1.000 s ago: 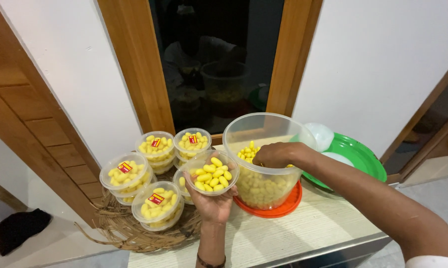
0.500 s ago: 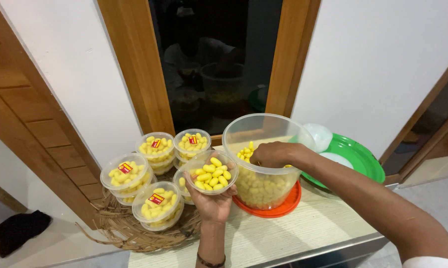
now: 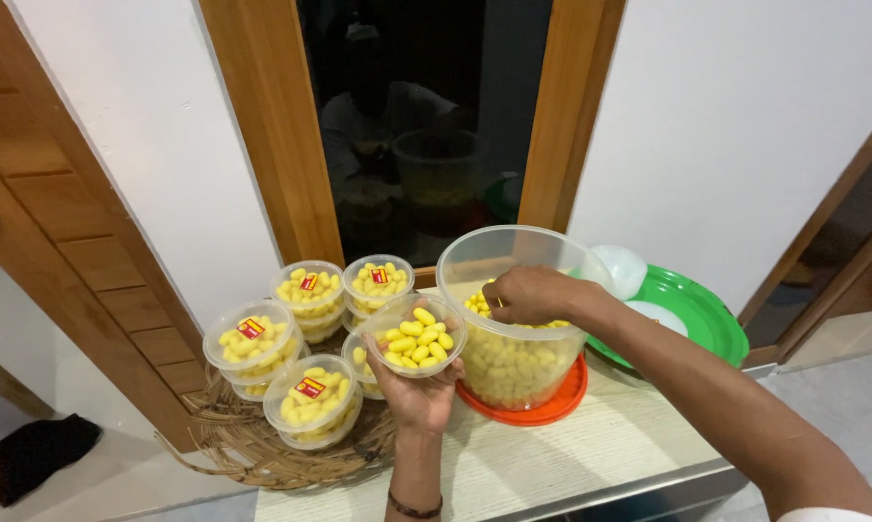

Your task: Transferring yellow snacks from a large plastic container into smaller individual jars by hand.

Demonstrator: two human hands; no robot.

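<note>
Handling notes, largest to smallest:

Big clear tub (image 3: 513, 319): judged heavy, filled well over half with small yellow pieces. Set on an orange lid (image 3: 542, 411) on the pale striped tabletop (image 3: 552, 459). Wall is thin clear plastic, likely flexed if squeezed; best gripped low with both hands or slid on its base, not lifted by the rim.

Green tray (image 3: 707, 319): parked behind and right of the tub, white lids stacked on it. Not touched.

Woven mat (image 3: 262, 454): laid under the filled containers, at left of the tabletop.

Filled small containers (image 3: 310, 396): several lidded, stacked in a cluster on the mat, some with a red and yellow sticker on the lid. Judged light, stiff enough to be stacked.

Open small container (image 3: 409, 333): held up just beside the tub's left wall, nearly full, no lid. Judged light but easily tipped; smooth plastic, somewhat slippery. Best cupped from beneath, as is done now.

Left hand (image 3: 417, 391): cupped under the open small container, fingers wrapped up its sides; a full supporting hold.

Right hand (image 3: 528, 295): placed inside the tub mouth, fingers curled narrow and downward over the pieces. Whether anything is pinched cannot be told.

Yellow pieces (image 3: 508, 362): small, oval, judged light, dry and crumbly; a gentle pinch is advised, few at once.
</note>
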